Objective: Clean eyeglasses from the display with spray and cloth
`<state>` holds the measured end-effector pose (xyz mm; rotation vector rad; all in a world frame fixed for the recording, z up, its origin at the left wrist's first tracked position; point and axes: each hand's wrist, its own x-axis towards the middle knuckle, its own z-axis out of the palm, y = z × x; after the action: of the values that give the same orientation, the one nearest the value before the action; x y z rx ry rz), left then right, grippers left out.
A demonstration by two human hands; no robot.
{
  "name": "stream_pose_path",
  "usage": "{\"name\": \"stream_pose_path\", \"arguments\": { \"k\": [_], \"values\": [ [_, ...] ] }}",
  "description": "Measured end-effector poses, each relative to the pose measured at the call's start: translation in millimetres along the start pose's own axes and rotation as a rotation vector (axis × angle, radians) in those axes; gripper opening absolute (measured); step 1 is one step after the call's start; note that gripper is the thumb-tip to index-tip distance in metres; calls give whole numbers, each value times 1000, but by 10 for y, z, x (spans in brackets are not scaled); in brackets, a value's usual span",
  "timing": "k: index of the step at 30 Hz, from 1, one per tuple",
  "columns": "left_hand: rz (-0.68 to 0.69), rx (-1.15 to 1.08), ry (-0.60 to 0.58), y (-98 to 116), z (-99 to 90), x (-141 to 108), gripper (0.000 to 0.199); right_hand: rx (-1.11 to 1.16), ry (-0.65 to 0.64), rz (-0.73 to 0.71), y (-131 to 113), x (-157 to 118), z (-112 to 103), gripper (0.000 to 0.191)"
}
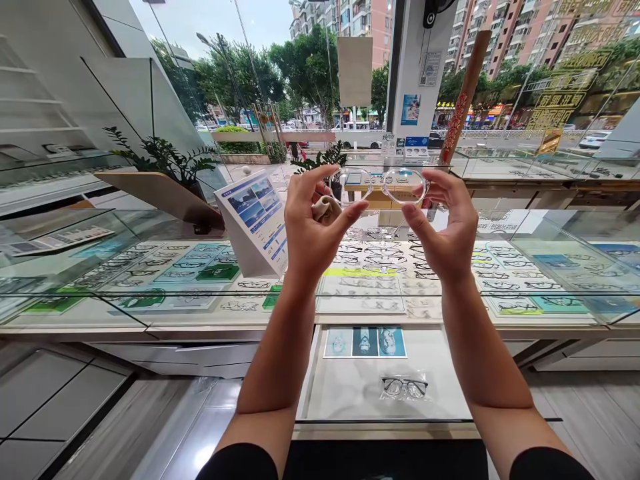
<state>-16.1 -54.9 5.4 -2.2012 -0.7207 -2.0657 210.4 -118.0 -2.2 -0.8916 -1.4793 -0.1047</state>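
A pair of eyeglasses with clear, rounded rims is held up at chest height above the glass counter. At its left end, my left hand pinches the frame between thumb and fingers. A crumpled brownish cloth is tucked in that same palm. My right hand grips the other end of the frame, with the thumb below the rim and the fingers above. Both lenses face forward, and the street shows through them. The temples are mostly hidden.
Below lies a glass display case with rows of eyeglasses. A pulled-out drawer holds dark-framed glasses in clear plastic and a picture card. A tent-shaped sign stands left of my left hand, near a potted plant.
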Motion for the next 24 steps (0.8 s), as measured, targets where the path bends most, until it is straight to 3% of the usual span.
{"name": "stream_pose_path", "arguments": {
  "k": [8,15,19,24],
  "values": [
    [15,-12,-60,-78,-26,14,63,37,21,12,19,13,9,51],
    [21,23,-45,-166,21,-44,73,53,39,21,14,14,17,48],
    [-7,-7,19,-167,85,-65,74,60,52,9,23,14,23,46],
    [81,115,115,-91,141,-71,61,37,40,53,67,17,46,54]
  ]
}}
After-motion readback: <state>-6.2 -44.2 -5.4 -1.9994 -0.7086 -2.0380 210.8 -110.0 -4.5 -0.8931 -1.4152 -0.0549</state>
